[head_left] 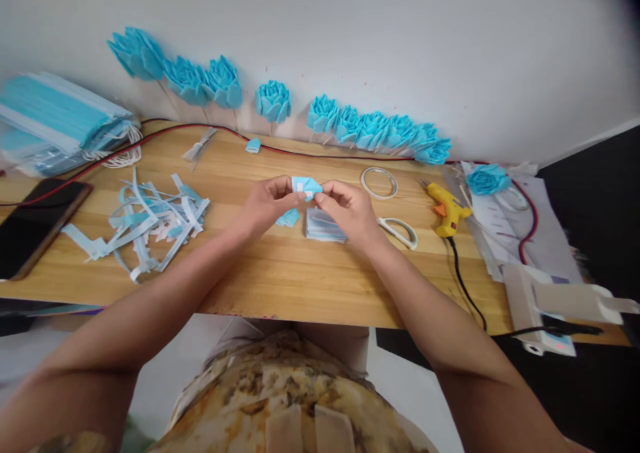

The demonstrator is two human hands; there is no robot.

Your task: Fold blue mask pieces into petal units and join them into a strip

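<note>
Between my two hands is a small folded piece of blue mask fabric [311, 185] with white patches on it, held above the middle of the table. My left hand [274, 203] pinches its left side, and my right hand [346, 206] pinches its right edge. Below them a second folded blue piece [287, 218] lies on the wood. A stack of pale blue cut pieces [323, 228] sits partly under my right hand. Scissors with white handles [400, 232] lie just right of that hand, their blades hidden. Behind them rests a roll of narrow tape [379, 183].
Blue fabric flowers [274, 101] on sticks lean along the wall. At left are cut strips [145, 220], a phone [40, 223] and stacked masks [60, 116]. At right lie a yellow glue gun [446, 208], its cord, a power strip [537, 300] and another blue flower [487, 178].
</note>
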